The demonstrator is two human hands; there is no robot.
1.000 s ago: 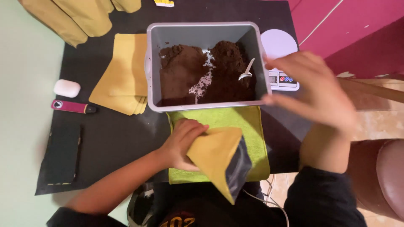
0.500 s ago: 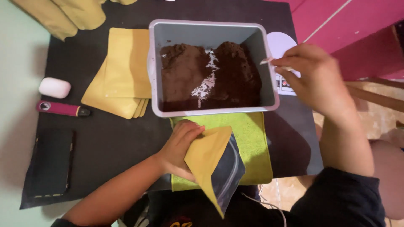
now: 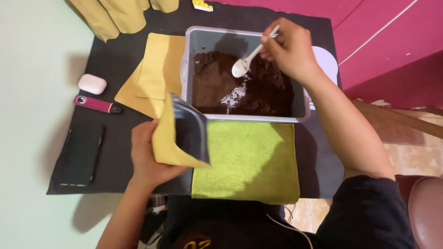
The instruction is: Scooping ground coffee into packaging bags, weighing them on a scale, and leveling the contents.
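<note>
My left hand (image 3: 146,157) grips a yellow pouch (image 3: 177,138) with a dark, open mouth, held just left of the grey tub's near corner. My right hand (image 3: 290,48) holds a white plastic spoon (image 3: 247,60) over the grey tub (image 3: 196,39); the spoon's bowl hovers above the dark brown powder (image 3: 217,78) that fills the tub. A streak of white grains lies on the powder. A green cloth (image 3: 247,161) is spread on the black mat in front of the tub.
A stack of yellow pouches (image 3: 154,74) lies left of the tub. On the black mat (image 3: 115,55) sit a white earbud case (image 3: 92,84), a magenta stick-shaped device (image 3: 94,103) and a black phone (image 3: 82,154). A white scale (image 3: 325,64) peeks out behind my right wrist.
My right hand lifted the spoon and swung it over the tub's powder. My left hand moved the pouch left and tilted its open mouth toward the tub.
</note>
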